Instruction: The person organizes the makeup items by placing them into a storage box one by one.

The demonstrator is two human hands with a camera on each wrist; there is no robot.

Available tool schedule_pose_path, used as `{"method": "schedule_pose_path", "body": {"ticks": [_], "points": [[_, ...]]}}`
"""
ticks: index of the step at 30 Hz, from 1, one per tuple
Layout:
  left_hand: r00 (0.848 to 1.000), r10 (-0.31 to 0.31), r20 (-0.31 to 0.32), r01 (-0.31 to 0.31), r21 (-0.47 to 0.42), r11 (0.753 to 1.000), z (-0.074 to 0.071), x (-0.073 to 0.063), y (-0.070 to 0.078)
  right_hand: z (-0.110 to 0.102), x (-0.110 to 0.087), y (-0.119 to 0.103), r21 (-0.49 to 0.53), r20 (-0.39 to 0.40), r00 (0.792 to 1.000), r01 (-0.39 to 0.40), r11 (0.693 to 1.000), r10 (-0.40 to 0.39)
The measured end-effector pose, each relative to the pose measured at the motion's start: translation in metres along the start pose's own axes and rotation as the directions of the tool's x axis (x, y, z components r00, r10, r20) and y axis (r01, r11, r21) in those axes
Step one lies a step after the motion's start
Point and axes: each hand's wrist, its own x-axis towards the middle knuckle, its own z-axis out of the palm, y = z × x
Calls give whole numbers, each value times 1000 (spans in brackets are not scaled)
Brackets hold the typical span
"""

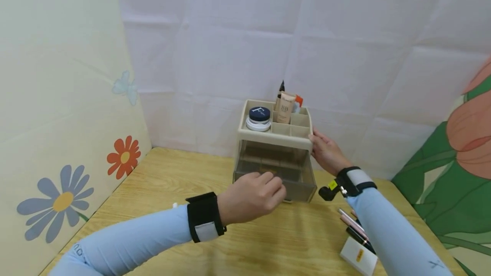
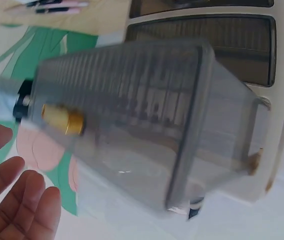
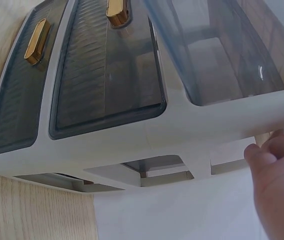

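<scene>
A cream makeup organizer [image 1: 274, 137] stands on the wooden table with its smoky clear top drawer [image 1: 301, 190] pulled out. My right hand [image 1: 327, 151] grips the organizer's upper right side, its fingers curled at the side edge in the right wrist view. In front of the drawer is my left hand [image 1: 253, 196], fingers loosely bent and apart from the gold knob [image 2: 64, 119]. On top sit a jar with a dark blue lid [image 1: 259, 113], a white round case [image 1: 258, 125] and a BB cream tube [image 1: 285, 107]. Two lower drawers [image 3: 107, 75] are closed.
Beside my right forearm lie a white box [image 1: 358, 255] and several slim makeup tubes [image 1: 359, 237]. A pale cloth backdrop [image 1: 215, 63] hangs behind the table, and flower-printed panels [image 1: 63, 201] flank it.
</scene>
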Motion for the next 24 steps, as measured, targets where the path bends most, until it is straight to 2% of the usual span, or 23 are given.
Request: {"method": "schedule_pose_path", "body": {"ticks": [3, 5, 9, 12, 15, 17, 18, 21, 24], "points": [[998, -59, -24, 57, -91, 994, -11, -3, -12, 0, 1, -1, 9, 12, 1000, 8, 1000, -8], [994, -107, -26, 101, -165, 981, -16, -7, -21, -1, 1, -1, 18, 13, 1000, 15, 1000, -15], [981, -191, 22, 189, -293, 937, -20, -20, -40, 0, 1, -2, 38, 10, 999, 36, 999, -36], [966, -246, 85, 260, -379, 888, -18, -36, -54, 2, 1, -1, 54, 12, 999, 46, 997, -47], [942, -278, 186, 334, -470, 817, -12, -55, -65, 3, 2, 0, 58, 18, 998, 51, 997, -52], [917, -286, 277, 393, -518, 759, -8, -67, -70, 3, 2, 1, 63, 22, 998, 54, 997, -56], [903, -288, 318, 421, -525, 740, -6, -73, -71, 3, 2, 2, 65, 24, 998, 55, 996, -57], [863, -305, 402, 489, -517, 702, -2, -88, -74, 2, 1, 4, 77, 29, 998, 61, 995, -63], [845, -326, 423, 517, -494, 699, 0, -102, -73, 2, 0, 5, 91, 42, 996, 72, 993, -76]]}}
